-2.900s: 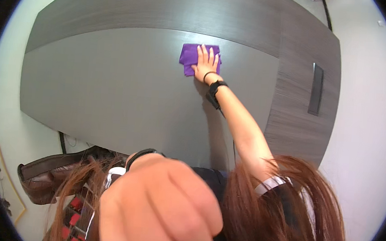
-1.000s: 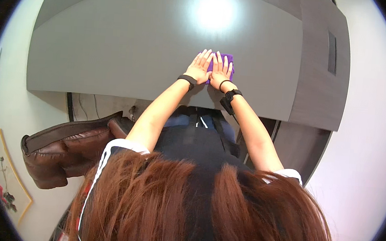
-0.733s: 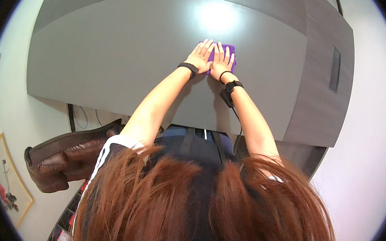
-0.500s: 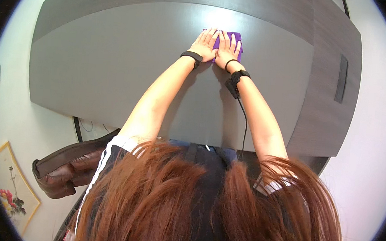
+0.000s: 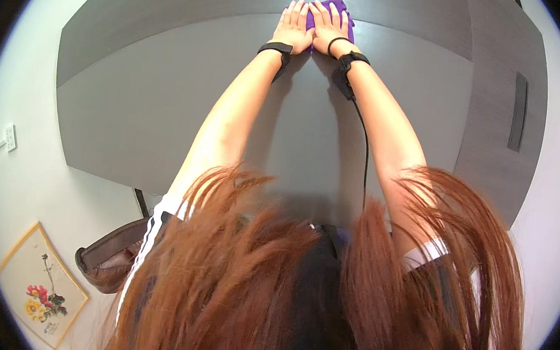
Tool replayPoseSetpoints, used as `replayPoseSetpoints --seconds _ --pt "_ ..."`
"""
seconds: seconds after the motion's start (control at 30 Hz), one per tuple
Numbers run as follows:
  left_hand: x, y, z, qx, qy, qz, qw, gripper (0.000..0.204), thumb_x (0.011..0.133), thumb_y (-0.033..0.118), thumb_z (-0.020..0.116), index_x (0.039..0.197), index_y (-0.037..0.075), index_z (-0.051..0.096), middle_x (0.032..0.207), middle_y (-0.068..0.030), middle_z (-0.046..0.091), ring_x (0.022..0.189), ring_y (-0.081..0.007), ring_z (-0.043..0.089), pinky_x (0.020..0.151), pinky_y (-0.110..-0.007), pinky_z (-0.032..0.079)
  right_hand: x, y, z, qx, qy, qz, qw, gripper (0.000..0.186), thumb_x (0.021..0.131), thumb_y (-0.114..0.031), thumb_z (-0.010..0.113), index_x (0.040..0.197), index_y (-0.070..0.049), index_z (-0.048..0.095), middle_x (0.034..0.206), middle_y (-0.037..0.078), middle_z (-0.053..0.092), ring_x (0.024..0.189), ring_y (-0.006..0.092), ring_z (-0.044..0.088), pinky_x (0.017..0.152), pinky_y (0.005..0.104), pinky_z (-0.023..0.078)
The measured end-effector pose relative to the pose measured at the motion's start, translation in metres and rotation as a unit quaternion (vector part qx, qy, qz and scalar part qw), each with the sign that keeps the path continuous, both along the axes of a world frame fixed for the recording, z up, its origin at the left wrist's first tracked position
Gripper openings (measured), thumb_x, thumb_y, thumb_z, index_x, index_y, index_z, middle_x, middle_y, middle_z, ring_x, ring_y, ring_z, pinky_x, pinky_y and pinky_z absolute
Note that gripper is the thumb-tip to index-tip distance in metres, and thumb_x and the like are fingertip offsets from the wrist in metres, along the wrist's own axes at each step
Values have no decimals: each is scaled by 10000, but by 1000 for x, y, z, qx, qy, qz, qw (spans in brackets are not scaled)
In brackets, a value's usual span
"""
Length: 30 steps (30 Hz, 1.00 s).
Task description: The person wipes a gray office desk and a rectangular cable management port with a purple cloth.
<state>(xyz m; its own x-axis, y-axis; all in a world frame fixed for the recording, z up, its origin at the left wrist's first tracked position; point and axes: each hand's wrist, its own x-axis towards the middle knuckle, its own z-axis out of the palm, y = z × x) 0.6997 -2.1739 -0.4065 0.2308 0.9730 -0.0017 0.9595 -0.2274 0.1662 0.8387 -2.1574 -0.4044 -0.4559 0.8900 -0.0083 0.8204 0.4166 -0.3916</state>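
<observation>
Both my arms stretch far forward over a dark grey desk. A folded purple cloth lies flat under my hands near the desk's far part. My left hand rests palm down on the cloth's left side, its fingers extended. Beside it my right hand presses flat on the cloth with fingers spread. The thumbs meet or nearly meet. My palms hide much of the cloth, and its right edge shows past my right fingers.
A black cable runs from my right wrist strap down along the arm. A dark slot plate sits in the desk's right panel. At lower left are a brown leather chair and a framed flower picture.
Both hands have slid farther forward with the purple cloth beneath them, onto the desk's far band. My view has shifted, and my arms reach out longer.
</observation>
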Motion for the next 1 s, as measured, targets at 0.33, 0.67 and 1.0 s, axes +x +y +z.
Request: replayPoseSetpoints --seconds 0.33,0.67,1.0 --pt "-7 -10 -16 -69 -17 78 994 704 902 405 436 1456 131 98 1532 -65 53 1423 -265 1 1080 -632 -5 -7 8 -16 -62 -13 69 996 704 849 -219 490 1461 -158 150 1541 36 75 1412 303 34 1120 515 -3" --pt "9 -22 -8 -126 -64 208 968 693 895 345 450 1459 132 108 1538 -52 47 1426 -236 0 1058 -664 -34 -11 23 -17 -90 -35 165 981 730 830 -178 502 1462 -139 139 1535 54 82 1409 319 39 1122 523 7" --pt "10 -20 -16 -116 -84 192 971 758 850 318 521 1459 94 129 1527 -80 92 1423 -243 39 1066 -656 -21 -6 31 -26 -133 -17 190 972 800 788 -140 533 1469 -110 113 1537 82 58 1405 357 30 1102 554 38"
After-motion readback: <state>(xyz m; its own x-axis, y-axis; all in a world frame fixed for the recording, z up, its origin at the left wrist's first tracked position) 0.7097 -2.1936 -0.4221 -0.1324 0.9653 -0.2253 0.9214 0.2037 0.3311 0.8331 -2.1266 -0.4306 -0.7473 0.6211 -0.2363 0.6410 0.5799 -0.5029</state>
